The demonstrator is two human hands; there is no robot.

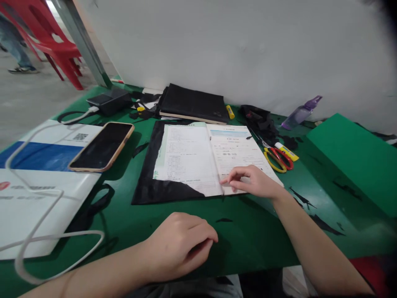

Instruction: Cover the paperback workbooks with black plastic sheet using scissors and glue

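An open booklet (190,155) with printed pages lies on the green table, black paper covering part of its left side and lower edge. My right hand (248,180) rests over the lower right page, index finger stretched to the centre fold and the other fingers loosely bent, holding nothing. My left hand (182,244) hovers or rests just in front of the booklet, near the table's front edge. Its fingers are curled in toward the thumb, and nothing shows in them. Scissors (277,160) with red and yellow handles lie right of the booklet, alongside a glue stick (287,152).
A phone (102,147) lies on a white and blue bag (46,207) at left, with a white cable (34,236) looping forward. Behind are a black-covered book (194,101), a black box (110,101) and a purple bottle (299,116). Black scraps (325,224) are scattered about.
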